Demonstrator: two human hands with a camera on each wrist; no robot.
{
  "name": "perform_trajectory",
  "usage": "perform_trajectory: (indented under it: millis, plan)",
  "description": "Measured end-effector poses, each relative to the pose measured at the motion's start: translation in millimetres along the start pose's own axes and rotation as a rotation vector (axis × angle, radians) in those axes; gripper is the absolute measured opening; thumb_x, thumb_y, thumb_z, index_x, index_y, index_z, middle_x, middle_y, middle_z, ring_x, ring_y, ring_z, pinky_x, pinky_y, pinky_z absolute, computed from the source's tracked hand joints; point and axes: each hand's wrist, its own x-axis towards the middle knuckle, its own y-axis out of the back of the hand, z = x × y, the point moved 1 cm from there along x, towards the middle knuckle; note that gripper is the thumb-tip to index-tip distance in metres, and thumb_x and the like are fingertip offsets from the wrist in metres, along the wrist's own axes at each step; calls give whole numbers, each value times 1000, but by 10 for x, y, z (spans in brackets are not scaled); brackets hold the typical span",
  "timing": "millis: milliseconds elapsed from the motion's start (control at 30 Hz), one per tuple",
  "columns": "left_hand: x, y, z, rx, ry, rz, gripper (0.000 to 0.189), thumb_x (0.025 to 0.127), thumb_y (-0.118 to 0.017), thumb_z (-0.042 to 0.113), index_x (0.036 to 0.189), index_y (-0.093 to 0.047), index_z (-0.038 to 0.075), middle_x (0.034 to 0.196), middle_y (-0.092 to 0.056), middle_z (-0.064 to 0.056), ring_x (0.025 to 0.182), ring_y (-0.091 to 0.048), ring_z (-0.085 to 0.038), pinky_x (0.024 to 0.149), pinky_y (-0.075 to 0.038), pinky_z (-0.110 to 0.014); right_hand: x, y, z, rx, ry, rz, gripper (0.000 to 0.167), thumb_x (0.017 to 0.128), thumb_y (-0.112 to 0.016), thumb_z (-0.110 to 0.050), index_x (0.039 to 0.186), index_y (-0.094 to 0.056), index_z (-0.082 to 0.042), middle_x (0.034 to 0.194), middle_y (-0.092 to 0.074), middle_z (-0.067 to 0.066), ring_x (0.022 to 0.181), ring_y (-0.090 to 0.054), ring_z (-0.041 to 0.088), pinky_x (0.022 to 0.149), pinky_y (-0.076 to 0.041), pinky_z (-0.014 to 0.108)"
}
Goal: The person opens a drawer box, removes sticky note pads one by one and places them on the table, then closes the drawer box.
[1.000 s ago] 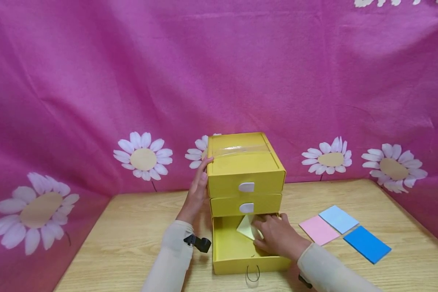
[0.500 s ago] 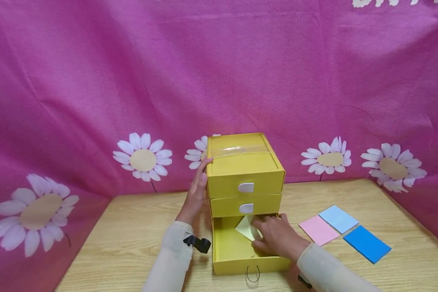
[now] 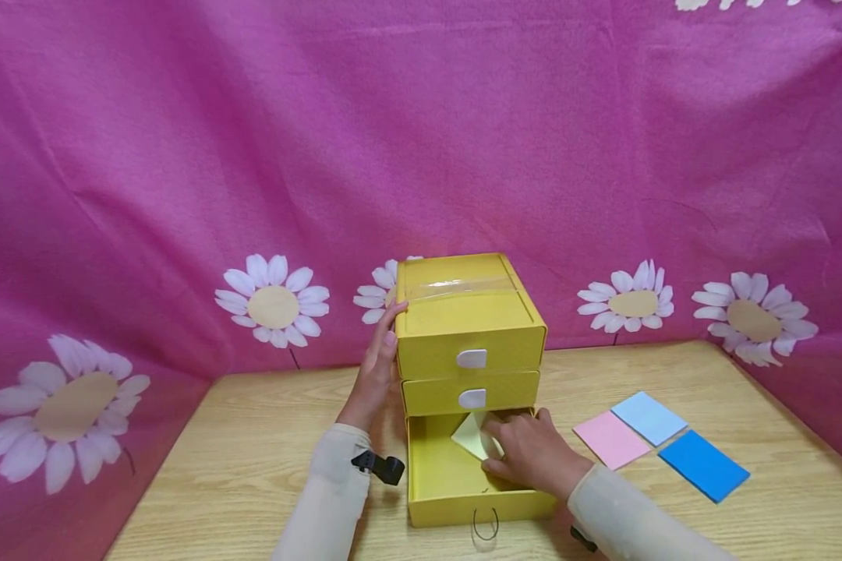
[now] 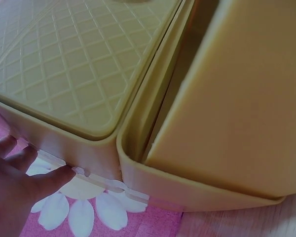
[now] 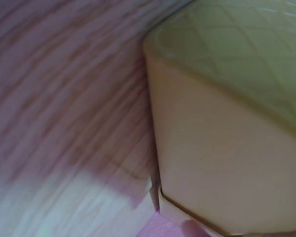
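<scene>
A yellow chest of drawers (image 3: 472,312) stands on the table with its bottom drawer (image 3: 449,510) pulled out. My left hand (image 3: 370,386) rests against the chest's left side, fingers extended along it; the left wrist view shows these fingers (image 4: 54,180) touching the edge. Inside the bottom drawer, my right hand (image 3: 533,452) has its fingers and thumb at the right part of a pale yellow sticky note pad (image 3: 470,438). The fingers cover that part of the pad. In the right wrist view the drawer's side wall (image 5: 222,143) fills much of the picture, and the pad is hidden.
To the right on the wooden table (image 3: 252,467) lie a pink pad (image 3: 612,440), a light blue pad (image 3: 649,418) and a darker blue pad (image 3: 704,465). The upper two drawers, with white tabs (image 3: 472,359), are closed. A pink flowered cloth (image 3: 421,156) hangs behind.
Both hands, the pad and the drawer look nearly the same throughout. Only a slight shift of the whole head view shows.
</scene>
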Motion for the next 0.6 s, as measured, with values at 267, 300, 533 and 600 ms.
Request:
perform_trajectory:
  millis: [267,300,533,600]
  plan:
    - [1,7,-49,9,-10,-2,50,100,-29,37,149,-31,25,161,-9,-4,144,-15,-20,113,-16,-54,13,-15,10,10,-23,-16,31,68,-75,-40,84,-57,-21,61,-49,-9,67,-55,17,61,-33,40]
    - [-1,7,-44,10,-6,-2,50,101,-29,35,150,-31,24,161,-10,-3,144,-15,-20,113,-17,-54,13,-16,12,13,-23,-20,31,67,-75,-40,84,-57,-21,62,-49,-9,68,-54,17,61,-33,40]
    - [-23,-11,158,-11,8,-18,51,100,-24,17,150,-27,10,161,-8,-12,144,-15,-26,113,-16,-52,15,23,8,26,-26,-54,31,67,-72,-39,88,-58,-22,64,-51,-9,68,-54,15,65,-34,43]
    - [-37,-20,242,-11,12,-21,51,100,-25,17,150,-27,7,161,-7,-14,144,-15,-28,113,-17,-51,16,35,6,32,-23,-58,30,67,-71,-38,89,-58,-23,63,-50,-9,67,-54,15,67,-35,45]
